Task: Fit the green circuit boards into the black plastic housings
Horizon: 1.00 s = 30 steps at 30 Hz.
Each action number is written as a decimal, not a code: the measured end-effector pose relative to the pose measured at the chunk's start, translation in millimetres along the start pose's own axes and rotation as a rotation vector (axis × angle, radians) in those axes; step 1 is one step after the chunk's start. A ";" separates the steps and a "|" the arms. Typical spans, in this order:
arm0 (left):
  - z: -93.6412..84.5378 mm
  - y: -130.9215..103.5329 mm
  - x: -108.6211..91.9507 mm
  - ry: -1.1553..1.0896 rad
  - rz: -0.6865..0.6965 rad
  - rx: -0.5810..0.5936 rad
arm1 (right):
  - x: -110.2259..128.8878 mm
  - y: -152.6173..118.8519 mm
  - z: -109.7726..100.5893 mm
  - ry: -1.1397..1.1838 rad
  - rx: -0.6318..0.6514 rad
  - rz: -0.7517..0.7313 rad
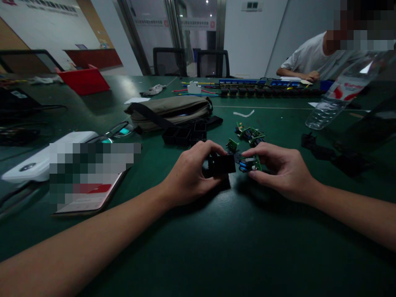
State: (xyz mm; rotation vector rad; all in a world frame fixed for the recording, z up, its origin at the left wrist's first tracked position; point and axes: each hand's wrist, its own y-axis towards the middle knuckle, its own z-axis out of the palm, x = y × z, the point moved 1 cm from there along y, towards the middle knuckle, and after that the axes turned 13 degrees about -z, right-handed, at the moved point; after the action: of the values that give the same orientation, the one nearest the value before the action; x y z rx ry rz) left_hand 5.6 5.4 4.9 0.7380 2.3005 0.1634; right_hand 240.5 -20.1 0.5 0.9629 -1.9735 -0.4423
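Note:
My left hand grips a small black box-shaped housing between thumb and fingers, just above the green table. Close to its right side, my right hand pinches a green circuit board with blue and dark parts on it. A narrow gap shows between the housing and the board. Behind my hands lie several more green circuit boards, with a small one apart from them. Several black open housings sit together behind my left hand.
Behind the housings lies a grey-green pouch. Left are a phone-like device, a white case and glasses. A plastic bottle and black items are at right. A person sits beyond a blue-black strip.

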 end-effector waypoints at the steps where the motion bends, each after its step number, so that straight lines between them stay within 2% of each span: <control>1: -0.2 0.1 -0.2 -0.005 0.000 0.001 | -0.4 0.2 -0.1 -0.011 0.000 -0.007; 5: -0.6 0.0 -1.0 -0.022 0.004 0.002 | -1.1 1.6 0.5 -0.018 -0.012 -0.002; 15: 0.1 0.5 -0.2 -0.009 0.029 -0.019 | 2.9 1.7 0.7 -0.024 0.023 0.146; 30: 0.7 -0.2 -0.7 -0.019 0.018 -0.012 | 0.9 1.3 1.1 0.007 0.032 0.154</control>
State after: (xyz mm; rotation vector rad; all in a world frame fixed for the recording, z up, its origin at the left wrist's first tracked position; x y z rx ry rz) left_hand 6.4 4.7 4.7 0.7515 2.2736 0.1783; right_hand 238.7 -20.0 1.2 0.8235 -2.0369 -0.3212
